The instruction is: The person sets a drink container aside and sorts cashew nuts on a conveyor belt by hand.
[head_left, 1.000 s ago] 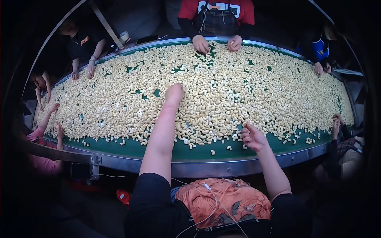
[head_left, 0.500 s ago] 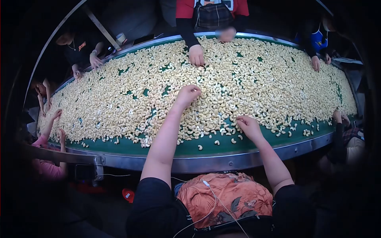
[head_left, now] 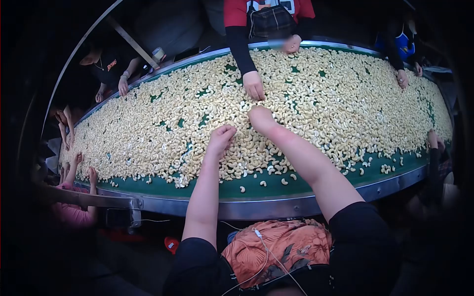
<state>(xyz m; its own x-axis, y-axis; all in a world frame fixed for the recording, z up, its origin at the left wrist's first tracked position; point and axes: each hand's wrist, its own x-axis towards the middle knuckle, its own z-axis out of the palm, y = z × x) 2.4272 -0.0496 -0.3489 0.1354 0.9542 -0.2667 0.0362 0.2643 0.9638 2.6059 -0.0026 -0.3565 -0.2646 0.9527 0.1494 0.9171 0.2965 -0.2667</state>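
Observation:
Pale cashew nuts point(head_left: 143, 133) lie in a loose layer over a green belt point(head_left: 217, 191). My left hand point(head_left: 221, 141) is closed just above the nuts, thumb against curled fingers; whatever it may hold is hidden. Farther in and to the right, my right hand point(head_left: 260, 118) is down at the nuts with its fingers curled. The back of that hand hides the fingertips, so I cannot see what is in them. Right beyond it, the hand point(head_left: 254, 86) of a person opposite touches the nuts.
A metal rail point(head_left: 266, 208) runs along the near edge of the belt. Several other people's hands work around it, including a hand point(head_left: 123, 86) at the far left and a hand point(head_left: 402, 79) at the far right. A white cable point(head_left: 266, 246) hangs over my patterned apron point(head_left: 281, 246).
My right hand has reached inward and left, from the near edge to the middle. My left hand has drawn back toward me and left. The opposite person's hand has come nearer.

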